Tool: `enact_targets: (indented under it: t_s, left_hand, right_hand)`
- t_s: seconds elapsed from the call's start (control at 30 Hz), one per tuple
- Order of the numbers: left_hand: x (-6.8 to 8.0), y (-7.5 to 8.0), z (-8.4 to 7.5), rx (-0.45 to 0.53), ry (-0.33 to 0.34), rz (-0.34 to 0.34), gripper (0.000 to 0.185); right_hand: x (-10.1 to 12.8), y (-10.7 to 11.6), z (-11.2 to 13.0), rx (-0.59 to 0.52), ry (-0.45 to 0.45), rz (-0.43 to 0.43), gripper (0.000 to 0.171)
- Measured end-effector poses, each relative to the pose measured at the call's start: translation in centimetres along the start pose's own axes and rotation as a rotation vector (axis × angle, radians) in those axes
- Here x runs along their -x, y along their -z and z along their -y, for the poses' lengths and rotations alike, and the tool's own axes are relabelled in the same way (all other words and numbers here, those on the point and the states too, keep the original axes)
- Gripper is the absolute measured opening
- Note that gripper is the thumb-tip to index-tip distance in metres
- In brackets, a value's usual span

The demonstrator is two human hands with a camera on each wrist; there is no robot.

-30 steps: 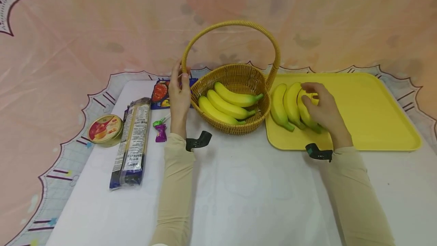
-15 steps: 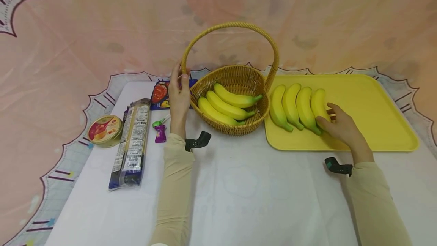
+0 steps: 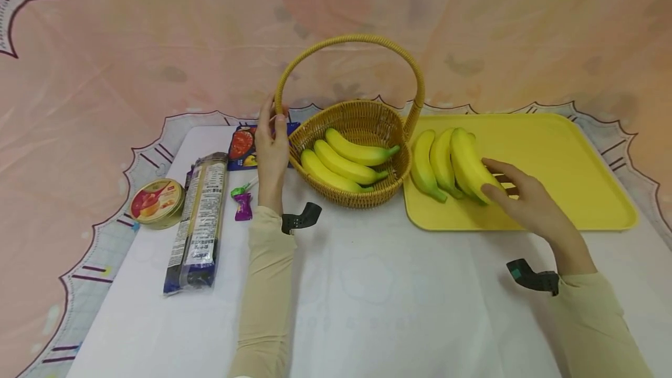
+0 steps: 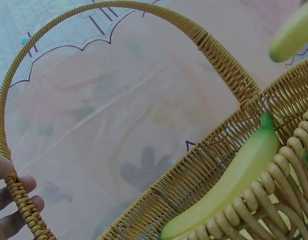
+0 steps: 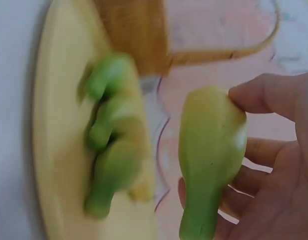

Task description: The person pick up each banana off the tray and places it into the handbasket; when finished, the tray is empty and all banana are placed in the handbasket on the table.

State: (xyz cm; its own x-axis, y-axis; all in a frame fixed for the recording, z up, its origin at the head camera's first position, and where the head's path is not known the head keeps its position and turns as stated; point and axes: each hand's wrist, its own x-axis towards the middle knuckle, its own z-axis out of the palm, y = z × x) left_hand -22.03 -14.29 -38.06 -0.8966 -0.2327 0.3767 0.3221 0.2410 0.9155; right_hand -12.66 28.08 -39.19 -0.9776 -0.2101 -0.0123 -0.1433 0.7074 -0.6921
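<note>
At nine o'clock on the table (image 3: 367, 284) lie a round tin (image 3: 156, 201), a long noodle packet (image 3: 198, 223), a small purple sweet (image 3: 243, 205) and a flat sauce packet (image 3: 242, 146), all apart from my work. My left hand (image 3: 271, 150) stands upright at the nine o'clock foot of the basket's (image 3: 353, 194) handle (image 3: 349, 41), fingers and thumb curled round the wicker in a firm grip; the wrist view shows my fingertips (image 4: 16, 197) wrapped on the braid. Three bananas (image 3: 346, 159) lie inside the basket.

At three o'clock of the basket sits the yellow tray (image 3: 567, 191), with two bananas lying on it (image 3: 429, 162) side by side. My right hand (image 3: 525, 200) reaches in from five o'clock, palm turned inward, forearm low over the table. Its grip pinches one banana (image 3: 469, 165) near the green stem end, thumb on top and fingers beneath, and the fruit seems tilted clear of the tray.

To do this well, I judge I should keep the left hand steady so the basket cannot slide, hold the fruit without squeezing it, and avoid nudging its neighbours or catching the handle.
</note>
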Motion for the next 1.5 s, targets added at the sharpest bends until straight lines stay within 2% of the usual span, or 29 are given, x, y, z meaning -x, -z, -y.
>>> enact_targets:
  t_s: [0.2,0.37,0.77,0.93,1.2,1.3,1.5]
  left_hand:
    - [-0.1,0.0,0.1,0.003,0.018,0.004,0.043]
    - [-0.1,0.0,0.0,0.006,0.01,0.003,0.042]
    - [0.1,0.0,-0.2,0.019,0.028,-0.003,0.043]
    - [-0.1,0.0,-0.1,0.032,0.034,0.001,0.042]
    - [0.0,0.0,-0.3,0.058,0.045,-0.002,0.044]
    - [0.1,0.0,-0.3,0.06,0.043,-0.003,0.043]
    - [0.0,0.0,-0.2,0.038,0.027,0.0,0.042]
  right_hand:
    - [0.0,-0.9,2.9,-0.027,0.102,0.014,0.051]
    - [-0.8,-2.1,4.9,-0.033,0.157,0.039,0.046]
    - [-6.0,-7.1,8.9,-0.101,0.235,0.139,0.048]
    - [-8.0,-9.0,10.5,-0.074,0.281,0.155,0.048]
    - [-10.5,-12.1,12.9,0.062,0.378,0.215,0.045]
    - [-11.0,-12.9,13.3,0.058,0.381,0.261,0.044]
    - [-11.2,-13.2,13.4,0.0,0.329,0.337,0.046]
